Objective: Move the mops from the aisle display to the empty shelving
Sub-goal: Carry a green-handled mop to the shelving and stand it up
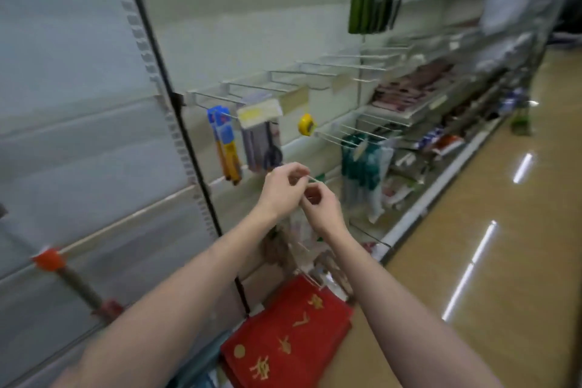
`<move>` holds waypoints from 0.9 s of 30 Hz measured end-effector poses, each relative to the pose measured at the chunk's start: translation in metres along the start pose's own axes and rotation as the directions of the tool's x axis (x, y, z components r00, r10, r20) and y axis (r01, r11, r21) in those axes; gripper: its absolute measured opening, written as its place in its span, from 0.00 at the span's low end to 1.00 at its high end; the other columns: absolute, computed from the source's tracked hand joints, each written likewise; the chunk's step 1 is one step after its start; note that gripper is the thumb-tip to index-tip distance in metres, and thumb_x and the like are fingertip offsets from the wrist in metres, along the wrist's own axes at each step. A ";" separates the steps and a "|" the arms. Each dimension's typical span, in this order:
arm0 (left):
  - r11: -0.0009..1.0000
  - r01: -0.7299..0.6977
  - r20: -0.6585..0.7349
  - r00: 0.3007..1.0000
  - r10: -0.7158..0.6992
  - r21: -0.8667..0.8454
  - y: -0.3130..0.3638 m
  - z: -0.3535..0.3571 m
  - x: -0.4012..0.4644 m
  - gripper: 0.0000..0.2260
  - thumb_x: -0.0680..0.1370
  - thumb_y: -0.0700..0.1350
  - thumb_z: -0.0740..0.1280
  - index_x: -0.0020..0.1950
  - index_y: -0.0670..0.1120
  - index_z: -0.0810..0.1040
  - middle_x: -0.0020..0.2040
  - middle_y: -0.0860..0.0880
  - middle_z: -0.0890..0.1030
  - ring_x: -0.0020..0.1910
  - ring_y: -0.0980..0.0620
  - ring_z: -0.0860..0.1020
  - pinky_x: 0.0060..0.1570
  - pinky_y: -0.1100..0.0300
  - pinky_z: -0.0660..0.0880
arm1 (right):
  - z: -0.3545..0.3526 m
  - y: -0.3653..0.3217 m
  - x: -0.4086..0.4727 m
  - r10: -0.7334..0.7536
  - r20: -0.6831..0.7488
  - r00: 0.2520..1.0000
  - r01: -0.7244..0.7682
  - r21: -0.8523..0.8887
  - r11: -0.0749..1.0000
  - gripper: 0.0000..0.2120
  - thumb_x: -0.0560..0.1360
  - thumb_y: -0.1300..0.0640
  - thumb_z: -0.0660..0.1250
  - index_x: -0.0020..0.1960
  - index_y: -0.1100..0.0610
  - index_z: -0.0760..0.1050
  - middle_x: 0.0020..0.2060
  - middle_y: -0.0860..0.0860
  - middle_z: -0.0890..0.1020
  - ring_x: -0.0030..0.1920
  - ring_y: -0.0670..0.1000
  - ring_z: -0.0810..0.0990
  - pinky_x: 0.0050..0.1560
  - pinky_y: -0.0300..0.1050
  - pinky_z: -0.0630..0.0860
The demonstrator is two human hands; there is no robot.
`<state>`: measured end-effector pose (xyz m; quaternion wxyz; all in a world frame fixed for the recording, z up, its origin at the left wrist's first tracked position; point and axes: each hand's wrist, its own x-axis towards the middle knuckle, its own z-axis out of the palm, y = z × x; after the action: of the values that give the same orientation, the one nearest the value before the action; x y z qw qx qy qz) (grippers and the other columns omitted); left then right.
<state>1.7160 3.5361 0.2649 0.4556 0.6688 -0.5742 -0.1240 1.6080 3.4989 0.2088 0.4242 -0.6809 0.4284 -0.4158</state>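
Observation:
Both hands meet at a thin wire peg hook (316, 180) on the shelving's back panel. My left hand (285, 189) pinches the hook's near end with curled fingers. Just right of it and a little lower, my right hand (322, 209) has its fingers curled round the top of a clear plastic packet (297, 228), which hangs below both hands. The blur hides the packet's contents. A pole with an orange cap (48, 259) leans on the bare grey shelving panel (78, 123) at the left. No mop head shows.
Blue and yellow tools (227, 148), packed scissors (263, 135) and a yellow tape measure (306, 125) hang on hooks above the hands. Several empty hooks (330, 68) jut out further right. Red bags with gold characters (289, 334) lie low down. The tan aisle floor (491, 230) runs along the right.

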 end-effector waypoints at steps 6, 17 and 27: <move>0.998 0.006 0.186 0.983 0.007 -0.069 0.014 0.137 0.056 0.08 0.77 0.37 0.69 0.53 0.44 0.85 0.50 0.46 0.86 0.52 0.48 0.83 0.58 0.50 0.79 | -0.102 0.080 0.048 0.106 -0.125 0.987 -0.116 -0.079 0.990 0.11 0.77 0.50 0.71 0.55 0.54 0.77 0.47 0.47 0.82 0.49 0.47 0.81 0.48 0.40 0.75; 0.992 0.054 0.384 0.923 -0.006 -0.113 0.024 0.347 0.204 0.09 0.80 0.42 0.69 0.58 0.45 0.83 0.49 0.50 0.84 0.51 0.52 0.81 0.52 0.57 0.77 | -0.293 0.196 0.181 0.303 -0.352 0.885 -0.352 -0.083 0.932 0.12 0.75 0.54 0.73 0.56 0.55 0.76 0.45 0.48 0.81 0.46 0.49 0.80 0.49 0.43 0.79; 0.982 0.002 0.638 0.761 0.119 -0.186 0.122 0.533 0.254 0.08 0.80 0.42 0.69 0.58 0.47 0.81 0.49 0.50 0.82 0.48 0.56 0.79 0.40 0.67 0.71 | -0.455 0.274 0.220 0.381 -0.583 0.718 -0.453 0.024 0.891 0.10 0.74 0.54 0.72 0.54 0.53 0.76 0.46 0.49 0.81 0.47 0.49 0.80 0.48 0.46 0.78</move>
<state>1.3475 3.0721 0.1516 0.2908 0.5240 -0.7033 -0.3824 1.1849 3.1174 0.1317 0.3164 -0.4337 0.7023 -0.4675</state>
